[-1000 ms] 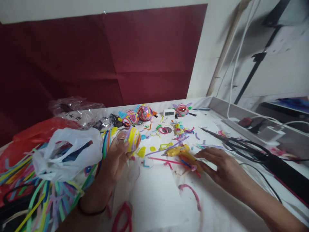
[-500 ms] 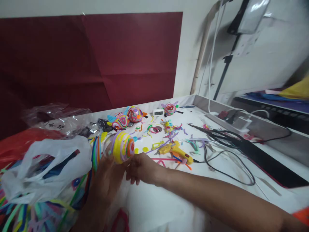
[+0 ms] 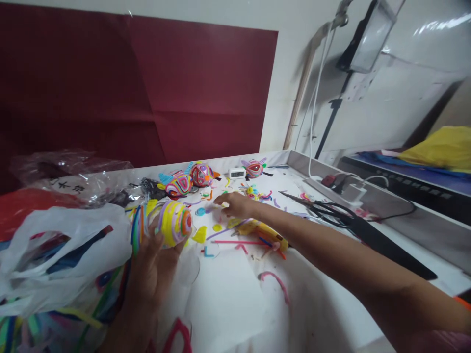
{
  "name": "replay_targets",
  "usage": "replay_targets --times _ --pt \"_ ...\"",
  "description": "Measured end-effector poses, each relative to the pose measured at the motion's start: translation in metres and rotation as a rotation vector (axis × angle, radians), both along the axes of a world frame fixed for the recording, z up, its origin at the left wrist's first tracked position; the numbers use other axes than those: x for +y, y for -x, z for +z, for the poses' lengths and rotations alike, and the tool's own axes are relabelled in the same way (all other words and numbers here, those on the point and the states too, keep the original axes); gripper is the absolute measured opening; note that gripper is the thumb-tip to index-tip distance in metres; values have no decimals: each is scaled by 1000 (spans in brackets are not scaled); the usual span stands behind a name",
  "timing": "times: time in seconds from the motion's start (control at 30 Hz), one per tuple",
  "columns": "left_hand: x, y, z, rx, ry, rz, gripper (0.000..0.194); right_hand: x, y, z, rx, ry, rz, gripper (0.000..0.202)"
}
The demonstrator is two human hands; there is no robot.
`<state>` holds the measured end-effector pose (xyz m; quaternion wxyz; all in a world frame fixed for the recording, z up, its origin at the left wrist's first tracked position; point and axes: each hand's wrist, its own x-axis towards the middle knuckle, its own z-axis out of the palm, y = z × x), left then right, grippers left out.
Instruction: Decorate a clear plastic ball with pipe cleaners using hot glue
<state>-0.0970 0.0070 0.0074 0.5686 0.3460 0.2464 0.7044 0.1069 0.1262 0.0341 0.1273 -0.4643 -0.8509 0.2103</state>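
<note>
My left hand (image 3: 156,262) is closed around a ball wrapped in yellow, purple and orange fuzzy strips (image 3: 172,224), holding it above the left part of the table. Its orange coiled end faces right. Over the middle of the table reaches my right hand (image 3: 233,204), palm down, fingers apart and slightly bent, with nothing visible in them. Just left of it lies a small blue coil (image 3: 200,212). Beneath the right forearm, a yellow glue gun (image 3: 263,230) is partly hidden. A yellow cut piece (image 3: 199,235) and a yellow disc (image 3: 217,228) lie nearby.
Finished-looking colourful balls (image 3: 202,175) stand at the back beside a small white digital clock (image 3: 237,173). Black scissors (image 3: 320,208) lie at right, near a power strip (image 3: 331,189). A white plastic bag (image 3: 84,230) with fuzzy strips fills the left. Red scissor handles (image 3: 178,336) show in front.
My right hand has left the ball and moved forward and right over the table. My left hand keeps the ball, now slightly further left in view.
</note>
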Motion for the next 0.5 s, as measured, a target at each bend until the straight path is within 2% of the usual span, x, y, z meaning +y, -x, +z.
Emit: replay_targets --times 0.13,0.23,0.4,0.5 --pt "-2 -4 1 32 8 -21 48 -10 -40 15 -75 -118 -132 16" --pt "-3 -8 0 37 48 -50 49 -33 -71 14 -131 -149 -207 22" --pt "-4 -17 -7 71 87 -24 49 -74 -103 -17 -244 -58 -306 14" --pt "-7 -23 -10 88 131 0 53 -83 -109 -39 -242 2 -328 16"
